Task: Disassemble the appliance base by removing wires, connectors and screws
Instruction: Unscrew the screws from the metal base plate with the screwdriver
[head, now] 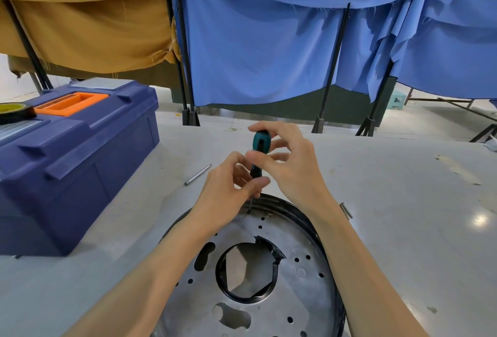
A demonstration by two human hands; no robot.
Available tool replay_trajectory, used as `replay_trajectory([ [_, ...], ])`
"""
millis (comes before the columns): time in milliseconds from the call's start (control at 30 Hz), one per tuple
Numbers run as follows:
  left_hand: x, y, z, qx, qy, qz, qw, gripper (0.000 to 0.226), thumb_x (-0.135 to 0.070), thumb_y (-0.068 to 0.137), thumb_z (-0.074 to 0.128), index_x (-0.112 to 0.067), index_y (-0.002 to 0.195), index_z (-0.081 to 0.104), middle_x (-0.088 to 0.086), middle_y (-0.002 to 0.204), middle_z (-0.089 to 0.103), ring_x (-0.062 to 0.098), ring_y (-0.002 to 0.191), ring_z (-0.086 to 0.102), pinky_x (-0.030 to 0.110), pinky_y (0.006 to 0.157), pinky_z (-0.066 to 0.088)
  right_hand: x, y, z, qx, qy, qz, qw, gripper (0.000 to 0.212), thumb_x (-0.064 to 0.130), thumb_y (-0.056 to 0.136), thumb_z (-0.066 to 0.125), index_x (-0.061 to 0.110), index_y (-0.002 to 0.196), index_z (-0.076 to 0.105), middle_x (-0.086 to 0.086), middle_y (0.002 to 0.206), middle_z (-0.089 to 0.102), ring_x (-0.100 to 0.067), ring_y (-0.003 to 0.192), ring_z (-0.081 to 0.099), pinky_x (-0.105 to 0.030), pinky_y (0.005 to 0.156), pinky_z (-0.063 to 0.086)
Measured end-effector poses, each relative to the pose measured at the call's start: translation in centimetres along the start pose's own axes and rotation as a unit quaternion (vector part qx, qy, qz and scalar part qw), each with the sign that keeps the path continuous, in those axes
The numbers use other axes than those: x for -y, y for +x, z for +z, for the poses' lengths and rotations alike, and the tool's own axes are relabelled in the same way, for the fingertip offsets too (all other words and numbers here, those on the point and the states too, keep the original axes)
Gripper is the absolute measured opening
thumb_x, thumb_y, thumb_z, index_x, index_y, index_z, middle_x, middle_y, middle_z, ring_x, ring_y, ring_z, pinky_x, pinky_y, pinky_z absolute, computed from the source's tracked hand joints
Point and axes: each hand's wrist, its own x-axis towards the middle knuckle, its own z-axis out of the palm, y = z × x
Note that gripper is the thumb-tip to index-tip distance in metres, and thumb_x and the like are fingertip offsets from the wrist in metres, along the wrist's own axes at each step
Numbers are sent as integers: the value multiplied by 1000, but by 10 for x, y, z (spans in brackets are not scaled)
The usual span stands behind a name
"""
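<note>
The round appliance base (301, 277) lies flat on the grey table, a metal plate with a black rim, several holes and a large torn central opening. A teal and black screwdriver (260, 143) stands upright over its far edge, the tip set on a screw (249, 211). My right hand (290, 164) holds the handle near the top between thumb and fingers. My left hand (228, 191) pinches the lower shaft just above the plate.
A dark blue toolbox (75, 159) with an orange handle stands at the left, a tape roll (14, 112) on its lid. A loose screwdriver bit (197, 174) lies beyond my left hand, another small metal piece (346, 210) right of the base. Cloth-draped frames stand behind.
</note>
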Motion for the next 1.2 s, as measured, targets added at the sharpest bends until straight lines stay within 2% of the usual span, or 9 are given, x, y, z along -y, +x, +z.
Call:
replay_trajectory([
  [200, 2, 0, 1, 20, -1, 13, 1000, 10, -27, 97, 53, -20, 99, 60, -1, 73, 72, 18, 72, 69, 49, 79, 56, -2, 2, -4, 8, 17, 3, 1000, 44, -11, 88, 55, 21, 118, 62, -3, 106, 66, -6, 91, 62, -14, 77, 51],
  [367, -1, 0, 1, -15, -8, -22, 1000, 31, -39, 78, 73, -19, 96, 58, 0, 71, 70, 14, 65, 69, 44, 69, 59, -1, 0, 1, 13, 0, -10, 1000, 30, 19, 84, 73, 30, 110, 63, 4, 106, 58, -8, 90, 59, -19, 76, 53],
  [500, -1, 0, 0, 29, -25, 8, 999, 9, -25, 97, 52, -22, 102, 59, 1, 77, 72, 18, 73, 70, 48, 79, 57, -2, 2, -4, -4, 18, 3, 1000, 41, -2, 90, 60, 26, 120, 63, -1, 103, 66, -15, 93, 64, -22, 82, 54],
  [567, 0, 0, 0, 33, -24, 7, 999, 15, -18, 101, 45, -21, 102, 60, 2, 77, 72, 18, 76, 70, 47, 79, 57, -3, 2, -6, 4, 41, 11, 999, 41, -9, 92, 52, 20, 118, 64, -3, 104, 69, -17, 97, 66, -28, 88, 55],
  [667, -1, 0, 1, 11, -15, -1, 1000, 7, -24, 95, 58, -19, 100, 59, -1, 73, 72, 16, 71, 70, 45, 76, 58, -1, 1, -2, 11, 34, 3, 999, 28, 9, 90, 64, 24, 113, 64, 0, 108, 64, -11, 95, 64, -25, 85, 55],
  [733, -2, 1, 1, -2, -2, -1, 1000, 20, -32, 88, 66, -19, 100, 56, -2, 72, 71, 13, 68, 69, 41, 75, 59, -2, 0, 0, 6, -4, -2, 1000, 34, 17, 85, 71, 29, 116, 64, 1, 108, 59, -7, 92, 60, -18, 78, 53],
  [900, -1, -1, 0, 24, -9, 9, 1000, 17, -20, 100, 46, -14, 103, 62, -1, 75, 71, 17, 76, 69, 45, 79, 58, -3, 3, -6, 11, 39, 20, 999, 41, -9, 89, 56, 18, 118, 61, -1, 103, 67, -9, 92, 67, -20, 80, 55],
  [1067, -3, 0, 1, -2, 0, 2, 1000, 19, -29, 91, 62, -17, 105, 61, -1, 72, 71, 14, 70, 69, 42, 77, 58, -3, 0, -1, 14, -9, 12, 1000, 34, 18, 84, 73, 27, 116, 63, 3, 109, 59, -9, 97, 59, -17, 77, 53],
  [1200, -3, -2, 1, 12, -12, 14, 1000, 11, -23, 99, 49, -22, 100, 60, 1, 74, 71, 15, 72, 69, 43, 77, 58, -3, 3, -5, -2, 15, 29, 999, 41, 1, 87, 66, 20, 123, 61, 0, 103, 67, -13, 93, 64, -22, 81, 54],
])
